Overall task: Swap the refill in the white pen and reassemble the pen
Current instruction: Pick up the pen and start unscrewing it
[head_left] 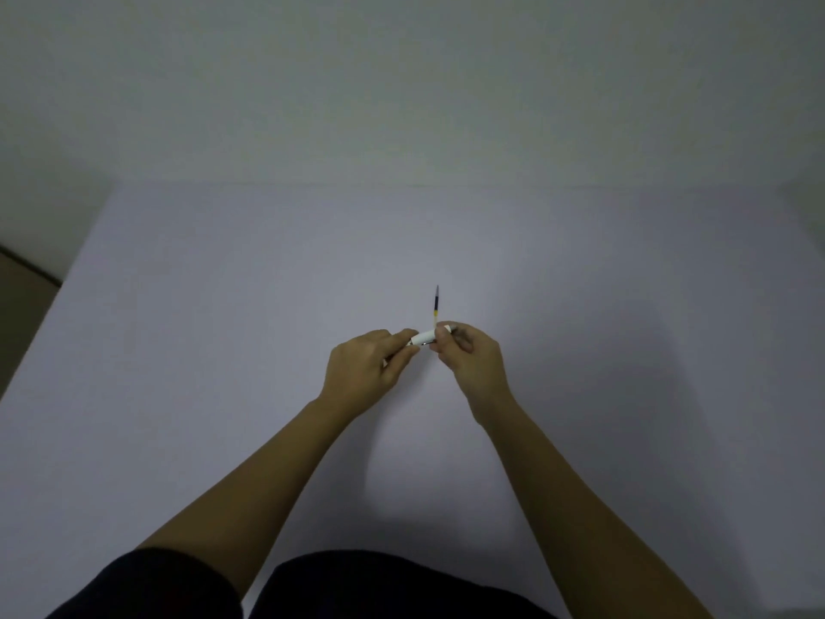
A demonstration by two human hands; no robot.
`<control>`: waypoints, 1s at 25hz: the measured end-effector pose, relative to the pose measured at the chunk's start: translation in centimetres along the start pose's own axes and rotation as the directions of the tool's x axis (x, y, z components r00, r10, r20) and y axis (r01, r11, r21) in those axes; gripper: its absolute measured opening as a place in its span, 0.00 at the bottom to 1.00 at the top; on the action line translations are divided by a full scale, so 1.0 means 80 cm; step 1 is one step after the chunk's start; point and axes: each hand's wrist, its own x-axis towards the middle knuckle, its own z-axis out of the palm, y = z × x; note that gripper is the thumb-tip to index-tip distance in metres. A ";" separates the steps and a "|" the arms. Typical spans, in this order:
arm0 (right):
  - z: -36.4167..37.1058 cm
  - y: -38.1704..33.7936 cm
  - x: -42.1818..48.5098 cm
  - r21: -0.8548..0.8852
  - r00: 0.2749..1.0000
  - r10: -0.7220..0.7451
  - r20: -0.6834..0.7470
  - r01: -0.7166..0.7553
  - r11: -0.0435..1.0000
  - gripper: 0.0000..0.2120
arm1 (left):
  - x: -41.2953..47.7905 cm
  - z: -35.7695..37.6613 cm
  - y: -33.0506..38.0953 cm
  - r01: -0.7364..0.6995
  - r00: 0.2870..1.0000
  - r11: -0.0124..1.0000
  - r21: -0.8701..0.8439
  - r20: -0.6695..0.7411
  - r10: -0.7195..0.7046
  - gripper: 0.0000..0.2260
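The white pen [424,338] lies crosswise between both hands above the middle of the pale table [223,350]. My left hand [368,366] grips its left end, and my right hand [468,357] pinches its right end, where a dark tip pokes out past the fingers. A thin refill [436,308], dark blue with a yellowish lower part, lies on the table just beyond the hands and points away from me; its near end is hidden behind the pen.
A plain wall [402,82] rises behind the table's far edge. The table's left edge drops to a dark floor [22,283]. My dark clothing [357,587] fills the bottom of the view.
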 end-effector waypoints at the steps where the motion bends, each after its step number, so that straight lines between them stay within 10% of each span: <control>1: -0.001 0.000 -0.002 0.015 1.000 0.000 0.014 0.000 1.000 0.05 | -0.001 -0.003 0.001 -0.002 1.000 1.000 0.012 -0.019 0.002 0.19; 8: -0.012 0.015 0.001 0.067 0.994 0.039 -0.103 -0.032 0.997 0.05 | -0.007 -0.008 -0.008 0.074 0.997 0.997 0.031 0.031 -0.075 0.29; 15: -0.036 0.074 0.019 -0.467 0.980 0.125 -0.157 -0.185 0.865 0.13 | -0.004 -0.011 -0.015 0.220 0.967 0.975 -0.027 0.142 -0.214 0.18; 25: -0.023 0.093 0.034 -0.647 0.991 0.000 -0.133 -0.087 0.757 0.13 | 0.005 -0.010 -0.015 0.304 0.937 0.951 -0.064 0.203 -0.286 0.18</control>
